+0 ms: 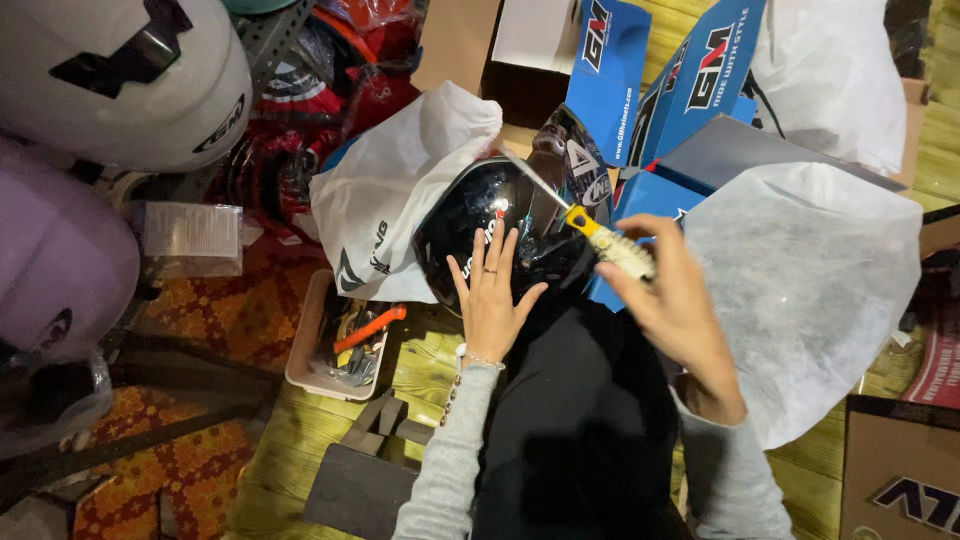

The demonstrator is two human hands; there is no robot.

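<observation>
Two bare hands work at a glossy black rounded helmet (490,225) that rests on the person's black-clad lap, above a yellow woven floor mat (420,365). The left hand (490,290) lies flat on the helmet's shell, fingers (487,262) spread wide and gripping nothing, a ring on one finger and a thin bracelet at the wrist. The right hand (675,300) is closed around the pale handle of a screwdriver with a yellow collar and a thin metal shaft (590,225); the shaft's tip points up and left, touching the helmet near its dark visor (570,165). Just left of the helmet, touching it, lies a white fabric bag (385,190). Right of the hands sits a larger white fabric bag (810,290), with blue cardboard boxes (690,85) behind. A small tray of tools with an orange handle (345,345) lies on the floor near the left elbow. A white helmet (120,80) sits at the far left corner
</observation>
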